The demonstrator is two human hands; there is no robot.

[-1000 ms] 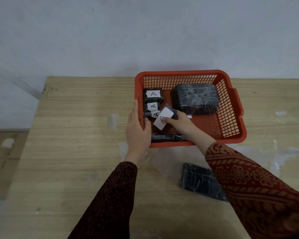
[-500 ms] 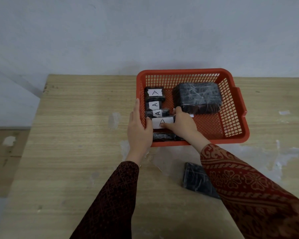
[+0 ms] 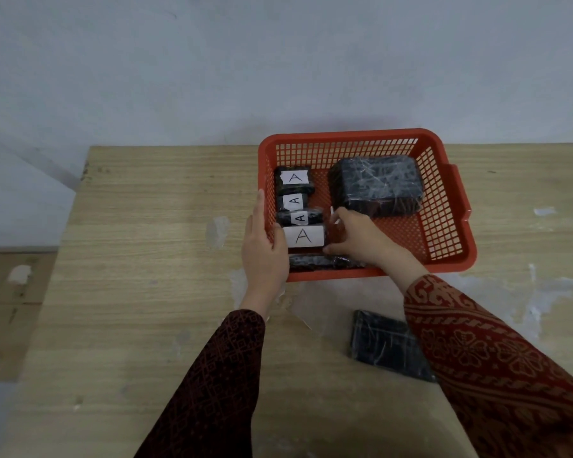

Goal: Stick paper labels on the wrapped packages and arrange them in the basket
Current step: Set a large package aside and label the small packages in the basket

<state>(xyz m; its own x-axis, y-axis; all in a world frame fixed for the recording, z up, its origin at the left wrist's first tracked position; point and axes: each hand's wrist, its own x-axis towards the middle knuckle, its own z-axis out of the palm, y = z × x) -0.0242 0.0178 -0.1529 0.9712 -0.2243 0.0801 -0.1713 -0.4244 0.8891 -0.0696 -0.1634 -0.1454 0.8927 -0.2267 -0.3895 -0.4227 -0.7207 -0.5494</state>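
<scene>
Head view: a pale wood-grain table (image 3: 139,259) with whitish scuffs and tape residue stands against a plain grey-white wall (image 3: 278,61); at the left edge a brown tiled floor (image 3: 10,292) shows below it. A red mesh basket (image 3: 444,206) sits at the far side of the table. Along its left wall lie 4 dark wrapped packages, each with a white label marked A; the nearest label (image 3: 303,236) is the largest. A big unlabelled package (image 3: 377,183) lies at the back right, and a thin package (image 3: 315,262) along the near wall. The left hand (image 3: 265,252) grips the basket's left rim. The right hand (image 3: 361,238) has its fingers closed on the right end of the nearest labelled package. Another flat package (image 3: 381,342) lies on the table near the right sleeve (image 3: 493,358).
</scene>
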